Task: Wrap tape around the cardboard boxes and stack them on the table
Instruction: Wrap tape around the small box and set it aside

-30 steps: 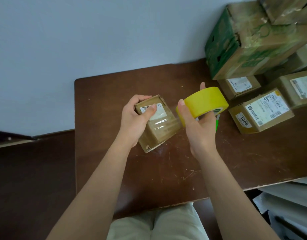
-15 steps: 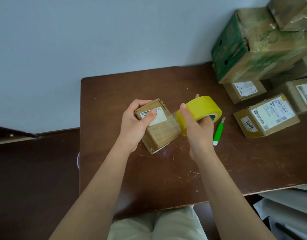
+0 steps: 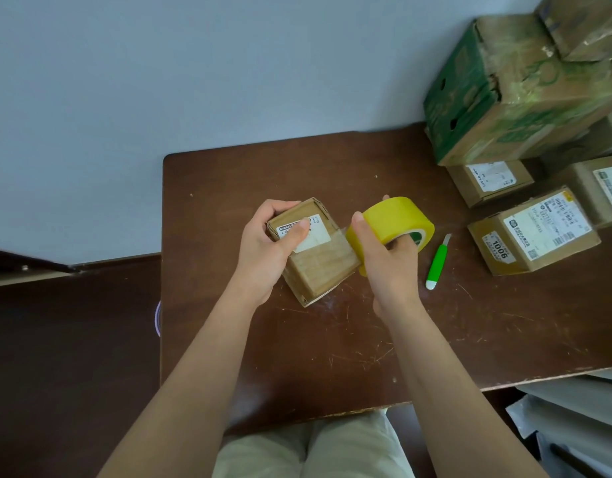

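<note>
Head view: we see the left hand (image 3: 263, 250) gripping a small cardboard box (image 3: 314, 257) on the brown table (image 3: 332, 357), thumb on its label. The right hand (image 3: 390, 263) holds the yellow tape roll (image 3: 390, 222) against the box's right side. A green cutter (image 3: 437, 262) lies just right; a labelled box (image 3: 535, 232) sits beyond it.

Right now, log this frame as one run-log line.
left hand: grips small cardboard box | right hand: holds yellow tape roll against box | green knife: on table, untouched
</note>
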